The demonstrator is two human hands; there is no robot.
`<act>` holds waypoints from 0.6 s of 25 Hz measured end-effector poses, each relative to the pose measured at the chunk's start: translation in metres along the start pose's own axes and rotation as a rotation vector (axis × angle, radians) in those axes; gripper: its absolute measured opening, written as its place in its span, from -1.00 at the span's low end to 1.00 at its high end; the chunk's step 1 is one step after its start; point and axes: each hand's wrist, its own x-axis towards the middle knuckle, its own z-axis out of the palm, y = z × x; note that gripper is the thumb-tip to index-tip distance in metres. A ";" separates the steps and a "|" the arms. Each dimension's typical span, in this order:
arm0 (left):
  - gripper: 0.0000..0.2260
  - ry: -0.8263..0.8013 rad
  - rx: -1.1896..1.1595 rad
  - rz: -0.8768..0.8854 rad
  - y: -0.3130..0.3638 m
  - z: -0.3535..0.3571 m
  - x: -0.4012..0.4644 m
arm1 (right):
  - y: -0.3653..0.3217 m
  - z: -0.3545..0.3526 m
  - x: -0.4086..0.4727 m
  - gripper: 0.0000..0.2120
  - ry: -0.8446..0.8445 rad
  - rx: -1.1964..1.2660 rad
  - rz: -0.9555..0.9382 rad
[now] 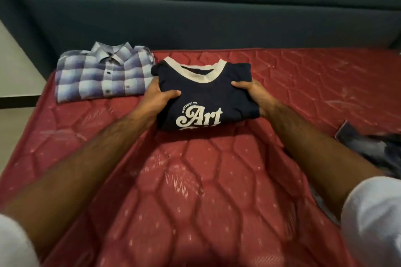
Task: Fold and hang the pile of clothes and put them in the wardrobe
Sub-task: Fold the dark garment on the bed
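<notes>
A: Both hands, left hand and right hand, grip the folded navy T-shirt on the mattress, just beside the folded plaid shirt.
B: An uneven lift could let the folds slip open

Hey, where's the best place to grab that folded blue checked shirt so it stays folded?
Judging by its flat rectangular fold, take the folded blue checked button-up shirt by its two long side edges, sliding fingers underneath from left and right, collar pointing away. It lies flat on the red quilted mattress.

Bedroom: quilted mattress, padded headboard
</notes>
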 end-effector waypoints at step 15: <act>-0.44 0.357 0.409 0.140 -0.089 0.007 0.194 | 0.069 -0.006 0.220 -0.75 0.348 -0.357 -0.291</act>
